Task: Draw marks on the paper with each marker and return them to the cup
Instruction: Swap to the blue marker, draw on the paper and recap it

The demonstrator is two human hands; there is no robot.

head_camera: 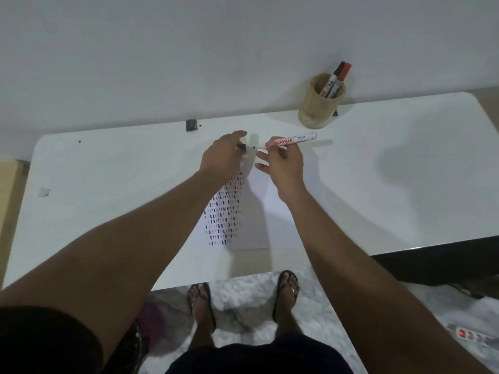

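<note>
My right hand (280,164) holds a white marker (290,140) level above the far end of the paper (253,211), its dark tip pointing left. My left hand (222,157) pinches the marker's dark cap (242,147), a short gap from the tip. Rows of short blue and red marks (224,211) cover the paper's left part. A tan cup (321,103) stands at the table's far right edge with two markers (336,79) in it, one black-capped and one red-capped.
The white table (108,184) runs left and right of the paper. A small black clip (191,125) sits at its far edge by the wall. Below the near edge are my sandalled feet (243,300) and a power strip (469,334) on the floor.
</note>
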